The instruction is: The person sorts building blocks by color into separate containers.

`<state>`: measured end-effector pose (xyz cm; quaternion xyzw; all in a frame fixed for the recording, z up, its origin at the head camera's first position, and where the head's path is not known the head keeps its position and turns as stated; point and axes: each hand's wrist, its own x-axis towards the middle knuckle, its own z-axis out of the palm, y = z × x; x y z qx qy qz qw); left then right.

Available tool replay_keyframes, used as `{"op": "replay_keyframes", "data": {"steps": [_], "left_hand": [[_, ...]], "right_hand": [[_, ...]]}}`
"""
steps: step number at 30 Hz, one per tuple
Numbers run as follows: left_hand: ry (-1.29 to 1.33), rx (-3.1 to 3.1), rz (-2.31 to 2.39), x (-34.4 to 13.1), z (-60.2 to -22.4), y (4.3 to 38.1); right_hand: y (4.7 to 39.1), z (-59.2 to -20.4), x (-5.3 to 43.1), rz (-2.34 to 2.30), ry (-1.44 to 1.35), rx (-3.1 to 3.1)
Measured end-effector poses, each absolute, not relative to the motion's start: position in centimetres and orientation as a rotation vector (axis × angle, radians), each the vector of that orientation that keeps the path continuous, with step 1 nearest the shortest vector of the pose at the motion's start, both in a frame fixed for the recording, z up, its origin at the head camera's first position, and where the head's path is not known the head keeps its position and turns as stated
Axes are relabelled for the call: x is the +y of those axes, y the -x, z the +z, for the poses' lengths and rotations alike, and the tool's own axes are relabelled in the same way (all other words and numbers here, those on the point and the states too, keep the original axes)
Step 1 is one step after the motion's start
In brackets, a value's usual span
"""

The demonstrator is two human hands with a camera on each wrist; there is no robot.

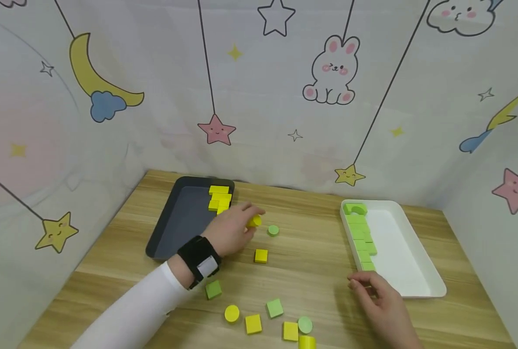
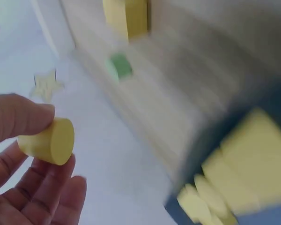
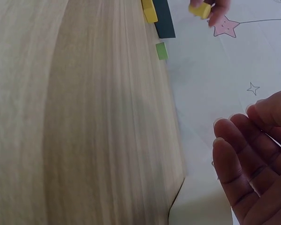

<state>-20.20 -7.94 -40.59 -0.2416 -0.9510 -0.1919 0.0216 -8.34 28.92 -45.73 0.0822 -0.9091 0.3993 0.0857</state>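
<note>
My left hand [image 1: 230, 230] pinches a yellow cylinder block [image 2: 49, 143] between thumb and fingers, raised just off the right side of a dark grey tray [image 1: 182, 218]. Yellow blocks [image 1: 219, 198] stand along that tray's right side, partly hidden behind the hand. Over by the near left corner of a white tray [image 1: 407, 252], my right hand [image 1: 381, 300] hovers with loosely bent fingers and holds nothing. Green blocks [image 1: 360, 230] line the white tray's left side. In the right wrist view, the right fingers [image 3: 229, 164] appear relaxed, with no block among them.
Between the trays lie a green round block [image 1: 273, 230] and a yellow square block [image 1: 260, 256]. Nearer me are a green cube [image 1: 213, 290], a yellow round block [image 1: 231, 314], a green square block [image 1: 274, 308] and several others. A patterned cloth [image 1: 267, 97] walls the table's back.
</note>
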Motion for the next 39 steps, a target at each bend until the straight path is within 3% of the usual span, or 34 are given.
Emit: {"op": "replay_keyframes", "data": {"steps": [5, 12, 27, 39], "left_hand": [[0.449, -2.948, -0.585, -13.4, -40.3, 22.2], [0.302, -3.153, -0.507, -18.2, -42.1, 24.7], [0.368, -3.155, -0.529, -18.0, -44.0, 25.5], [0.404, -3.038, -0.532, -16.7, -40.4, 21.4]], "right_hand": [[8.3, -45.7, 28.8, 1.182, -0.256, -2.699], [8.4, -45.9, 28.8, 1.168, -0.303, -2.696], [8.7, -46.4, 28.8, 1.171, -0.452, -2.626], [8.4, -45.6, 28.0, 1.116, -0.508, -2.549]]}}
